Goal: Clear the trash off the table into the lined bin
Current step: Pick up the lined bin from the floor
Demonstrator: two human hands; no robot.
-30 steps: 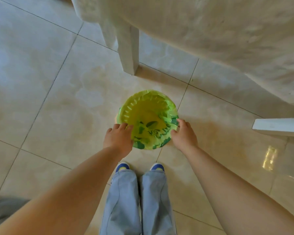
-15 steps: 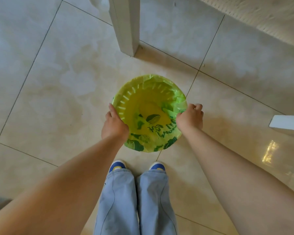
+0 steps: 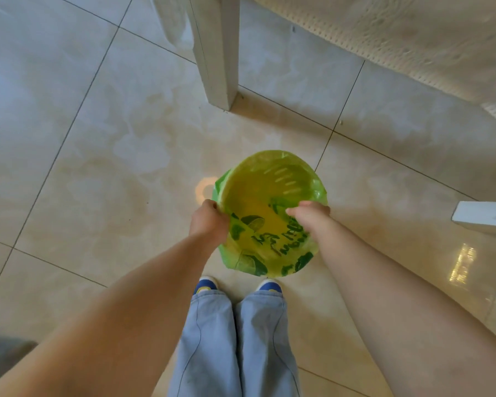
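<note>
A small round bin lined with a green printed plastic bag is in front of my feet, above the tiled floor. My left hand grips the bag's edge at the bin's left rim. My right hand grips the rim and bag on the right side. The inside of the bin looks yellow-green and holds nothing that I can see. No trash is in view.
A white table leg stands on the floor ahead, with the cloth-covered table at the upper right. A white furniture edge juts in from the right. My shoes and light trouser legs are just below the bin.
Both hands have shifted their grip on the bin's rim and bag, and the bin has moved to the right and seems lifted. The view has moved back from the table leg.
</note>
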